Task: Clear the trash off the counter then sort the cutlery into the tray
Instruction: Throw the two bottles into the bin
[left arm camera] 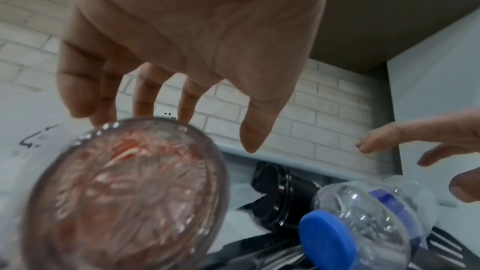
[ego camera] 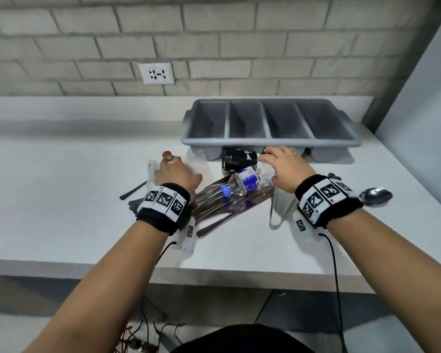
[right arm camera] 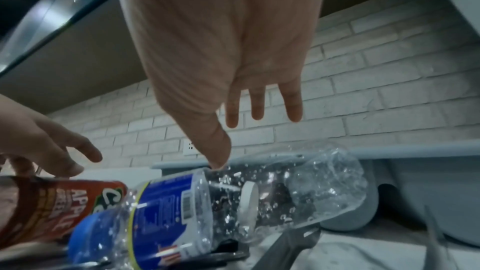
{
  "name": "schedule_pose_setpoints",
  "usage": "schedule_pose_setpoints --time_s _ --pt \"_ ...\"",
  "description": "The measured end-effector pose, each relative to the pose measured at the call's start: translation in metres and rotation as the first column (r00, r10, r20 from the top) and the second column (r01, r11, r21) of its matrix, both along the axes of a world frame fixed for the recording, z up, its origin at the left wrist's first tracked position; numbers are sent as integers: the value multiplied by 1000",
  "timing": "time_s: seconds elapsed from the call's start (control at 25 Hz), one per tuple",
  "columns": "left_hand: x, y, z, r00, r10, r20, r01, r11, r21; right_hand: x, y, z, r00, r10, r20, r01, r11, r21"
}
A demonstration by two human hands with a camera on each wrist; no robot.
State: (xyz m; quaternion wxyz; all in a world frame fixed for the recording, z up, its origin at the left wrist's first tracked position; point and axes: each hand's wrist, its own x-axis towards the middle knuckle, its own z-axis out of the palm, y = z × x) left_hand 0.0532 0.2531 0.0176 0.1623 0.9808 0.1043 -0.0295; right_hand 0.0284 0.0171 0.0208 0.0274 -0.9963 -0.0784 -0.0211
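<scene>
On the white counter (ego camera: 61,174), a clear plastic bottle (ego camera: 242,183) with a blue cap lies on a pile of metal cutlery (ego camera: 222,207). My right hand (ego camera: 278,159) hovers over it with straight fingers (right arm camera: 259,114); the thumb tip touches the clear bottle (right arm camera: 233,202). My left hand (ego camera: 173,165) reaches over a red-capped bottle (ego camera: 166,154) with a red label (right arm camera: 52,202). Its fingers (left arm camera: 103,114) spread at the red-labelled bottle's base (left arm camera: 124,192) without closing round it. The grey four-compartment tray (ego camera: 270,142) stands behind, with nothing visible inside.
A black cup (ego camera: 236,159) lies on its side in front of the tray. A large metal spoon (ego camera: 376,197) rests at the right. Black plastic cutlery (ego camera: 133,192) lies left of my left wrist. A white strap loop (ego camera: 275,220) lies near the pile.
</scene>
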Motion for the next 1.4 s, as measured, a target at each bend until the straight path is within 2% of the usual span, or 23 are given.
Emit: schedule_pose_setpoints --time_s 0.12,0.24,0.36,0.48,0.68,0.76,0.84,0.96,1.12,1.32,1.4 --pt "11 5 -12 997 19 -77 -20 1000 -13 17 8 -6 997 -22 -79 10 988 -156" --pt "18 6 -18 992 49 -113 -58 996 -70 27 9 -13 983 -62 -171 22 973 -228" --pt "19 8 -23 983 82 -165 -105 985 -136 30 10 -22 988 -85 -127 51 966 -253" --pt "12 12 -20 988 89 -128 -116 968 -224 28 11 -24 994 -74 -79 51 964 -261" --pt "-25 9 2 997 54 62 -28 929 -368 3 2 -4 993 -114 18 116 986 -122" --pt "-45 -3 12 981 -6 193 100 871 -481 -18 -7 7 982 -186 45 187 982 -16" --pt "-59 -23 14 944 -137 299 292 766 -572 -45 -23 14 955 -282 88 268 953 139" --pt "-81 -68 11 866 -349 358 500 581 -643 -95 -57 8 878 -461 127 369 822 433" --pt "-124 -128 1 738 -601 307 620 424 -660 -169 -108 -21 714 -698 62 438 514 737" --pt "-182 -203 -40 479 -868 127 672 270 -690 -280 -158 -85 497 -864 -80 448 176 877" --pt "-207 -227 -57 382 -923 46 671 243 -701 -319 -167 -115 386 -902 -193 482 18 876"
